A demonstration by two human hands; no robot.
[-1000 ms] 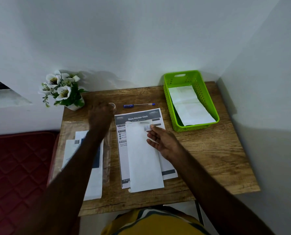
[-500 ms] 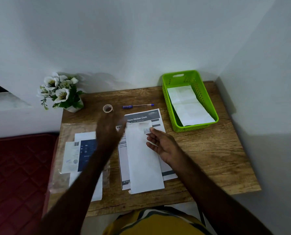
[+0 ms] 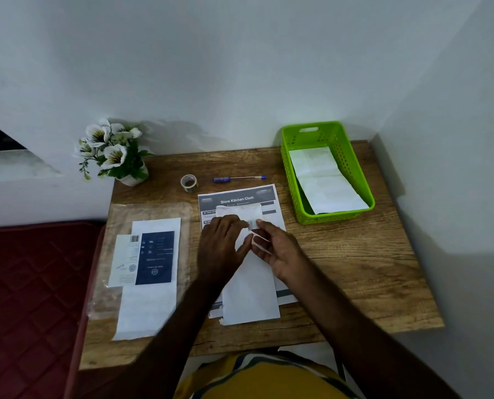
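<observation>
A long white envelope (image 3: 251,298) lies lengthwise on a printed sheet headed "Store Kitchen Cloth" (image 3: 237,200) in the middle of the wooden table (image 3: 355,269). My right hand (image 3: 280,251) pinches a short strip of clear tape (image 3: 258,242) over the envelope's upper half. My left hand (image 3: 221,246) rests on the envelope with its fingers flat, fingertips close to the tape's far end near the flap. A small roll of clear tape (image 3: 188,182) stands behind the sheet.
A blue pen (image 3: 239,178) lies beside the roll. A green basket (image 3: 290,156) with folded paper (image 3: 323,182) sits back right. Left of the sheet, a clear sleeve holds a dark booklet (image 3: 154,257) and papers. Flower pot (image 3: 112,151) back left; red mattress (image 3: 29,283) beyond the table.
My left hand left the tape roll at the back and came over to the envelope beside my right hand. My right hand stayed at the envelope's flap with the tape strip.
</observation>
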